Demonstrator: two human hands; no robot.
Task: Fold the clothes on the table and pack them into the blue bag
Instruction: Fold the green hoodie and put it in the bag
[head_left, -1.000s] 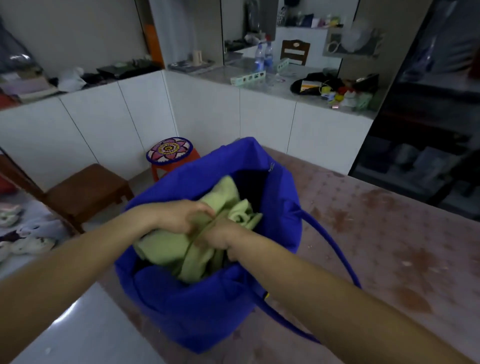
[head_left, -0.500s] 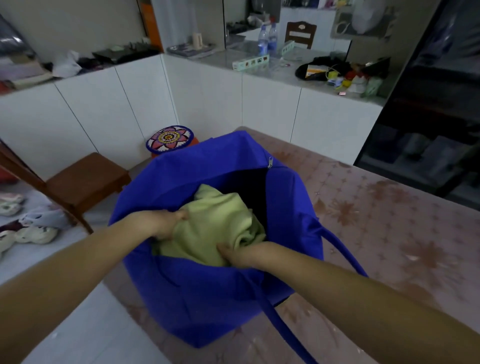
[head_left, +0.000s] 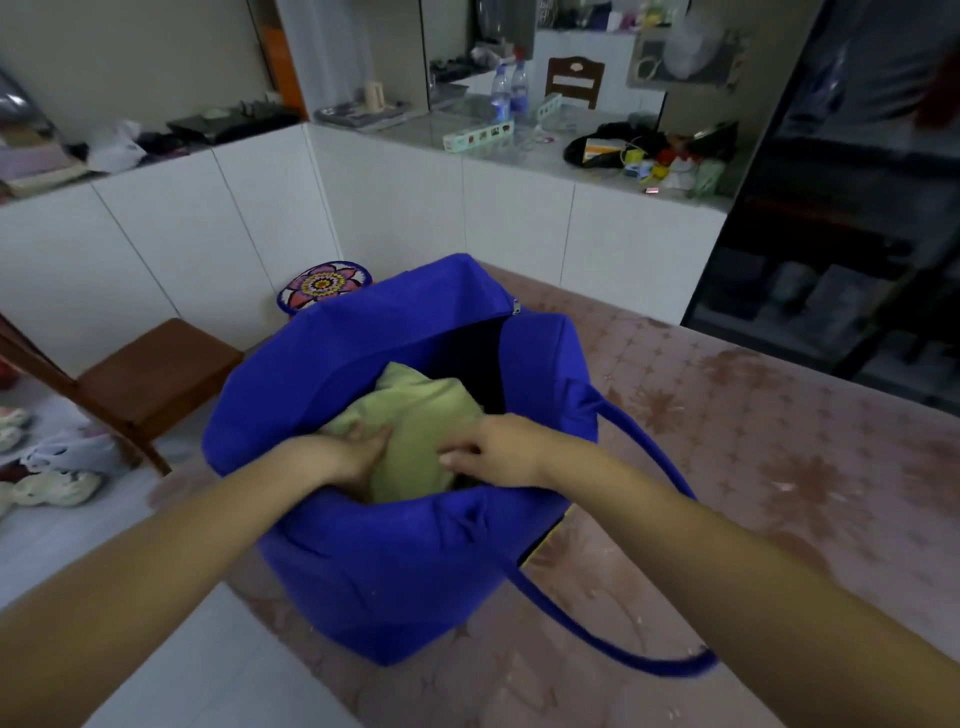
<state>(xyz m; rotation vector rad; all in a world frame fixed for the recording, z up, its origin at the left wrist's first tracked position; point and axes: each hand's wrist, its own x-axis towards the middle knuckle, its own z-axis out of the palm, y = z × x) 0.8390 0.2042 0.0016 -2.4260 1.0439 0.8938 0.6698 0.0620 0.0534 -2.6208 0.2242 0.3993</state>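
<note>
Left hand (head_left: 358, 457) is laid with fingers fairly straight against the garment (head_left: 426, 431). Right hand (head_left: 498, 449) is bent onto it; a pinch cannot be confirmed. Garment is seated inside the bag (head_left: 395, 571), frame centre, on the table (head_left: 779, 467). Judged soft, light and limp: best taken at both folded edges.

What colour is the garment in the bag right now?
Plain pale green; the head view shows the garment inside the blue bag.
</note>
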